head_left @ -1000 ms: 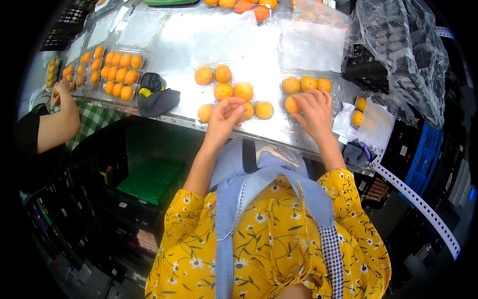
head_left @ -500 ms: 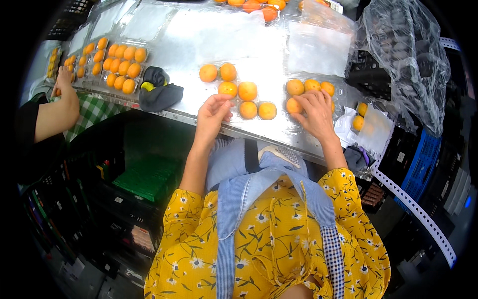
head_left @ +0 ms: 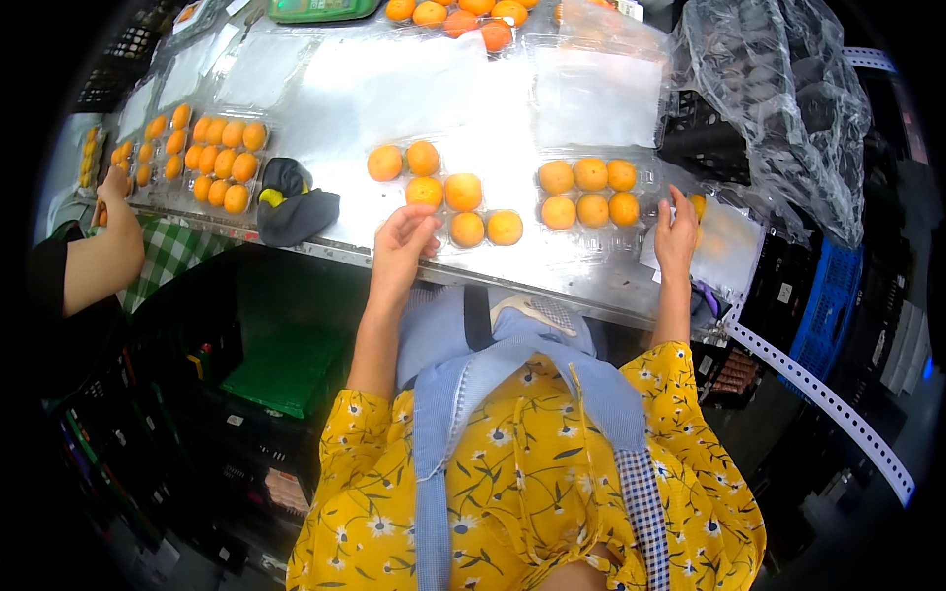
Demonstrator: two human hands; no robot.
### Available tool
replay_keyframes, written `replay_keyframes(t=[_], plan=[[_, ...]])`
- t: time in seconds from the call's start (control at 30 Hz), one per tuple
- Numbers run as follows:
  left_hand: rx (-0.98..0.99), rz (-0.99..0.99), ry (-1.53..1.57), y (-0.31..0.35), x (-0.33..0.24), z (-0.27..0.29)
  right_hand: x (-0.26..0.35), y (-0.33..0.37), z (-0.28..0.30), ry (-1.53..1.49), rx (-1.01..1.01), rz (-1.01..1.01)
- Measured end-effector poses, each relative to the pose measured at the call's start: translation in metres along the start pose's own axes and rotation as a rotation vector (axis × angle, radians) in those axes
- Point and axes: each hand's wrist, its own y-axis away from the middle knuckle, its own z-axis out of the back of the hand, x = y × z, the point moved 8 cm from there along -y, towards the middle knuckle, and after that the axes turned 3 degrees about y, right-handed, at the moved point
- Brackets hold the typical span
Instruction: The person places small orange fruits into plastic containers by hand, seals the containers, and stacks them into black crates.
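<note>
While both hands are being held well apart at the near side of the metal table [head_left: 517, 123], the left hand [head_left: 402, 244] is being curled loosely, thumb and fingertips close together. Whether anything is being gripped in it cannot be told. Just beside its fingertips, ahead and to the right, a staggered cluster of six orange fruits [head_left: 461, 192] is being supported. Right hand [head_left: 674, 234] is being held with fingers loosely parted, nothing visibly clamped, at the right end of a clear plastic tray [head_left: 646, 180]; contact cannot be told. In that tray, between the hands and nearer the right one, six more fruits [head_left: 592, 209] are being held in two rows of three. Just right of the right hand, other fruit is being partly covered by a pale sheet [head_left: 727, 248]. Left of the left hand, a dark cloth item [head_left: 299, 212] with a yellow patch is being supported; farther left, filled trays [head_left: 225, 163] are being lined up, and fruit is being touched by a co-worker's hand [head_left: 114, 185].
</note>
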Motion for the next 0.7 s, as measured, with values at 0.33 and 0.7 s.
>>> replay_keyframes(t=[0.33,0.7], plan=[[0.046,-0.003,-0.012,-0.005,-0.001,-0.013,-0.04,0.011,-0.031,0.134,0.334,-0.257],[0.024,0.001,-0.006,-0.002,0.005,-0.008,-0.04,0.034,-0.026,0.013,0.283,-0.342]])
